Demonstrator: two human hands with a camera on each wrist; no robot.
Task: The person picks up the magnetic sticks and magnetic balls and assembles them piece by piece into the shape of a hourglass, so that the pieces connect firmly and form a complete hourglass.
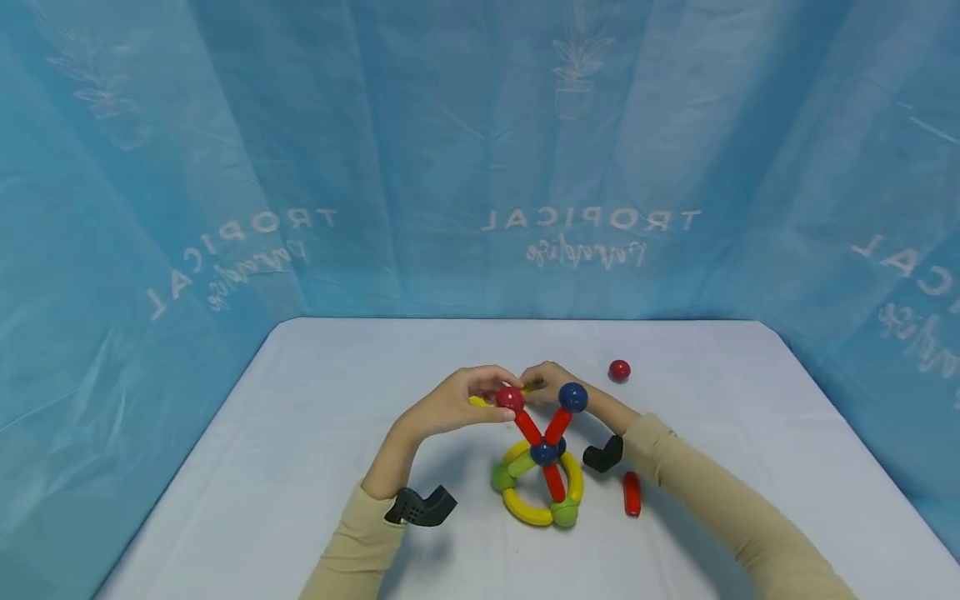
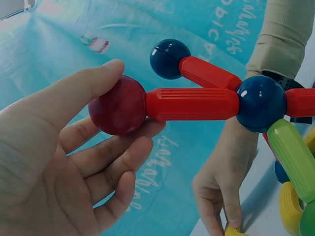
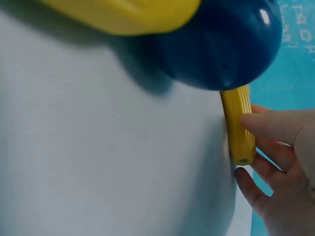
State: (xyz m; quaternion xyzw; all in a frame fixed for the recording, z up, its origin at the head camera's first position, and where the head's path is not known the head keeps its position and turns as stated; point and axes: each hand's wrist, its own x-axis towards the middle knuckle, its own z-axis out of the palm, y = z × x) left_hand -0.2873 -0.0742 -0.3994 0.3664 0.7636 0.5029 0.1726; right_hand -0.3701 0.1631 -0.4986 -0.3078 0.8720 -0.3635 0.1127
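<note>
In the head view, a magnetic building toy of balls and rods stands on the white table. Its base is a ring of curved yellow rods (image 1: 528, 510) and green balls (image 1: 565, 512), with a blue ball (image 2: 261, 104) above. Two red rods (image 2: 194, 104) rise from there, one tipped by a red ball (image 2: 117, 109), the other by a blue ball (image 1: 573, 397). My left hand (image 1: 450, 406) holds the red ball between thumb and fingers. Behind the toy, my right hand (image 1: 553, 383) pinches a yellow rod (image 3: 239, 132) low over the table.
A loose red ball (image 1: 619, 371) lies toward the back right. One red rod (image 1: 632, 494) rests right of the toy, near the right sleeve. Another yellow piece (image 1: 478, 402) shows behind my left hand. A blue curtain (image 1: 450, 167) hangs behind the table (image 1: 300, 500).
</note>
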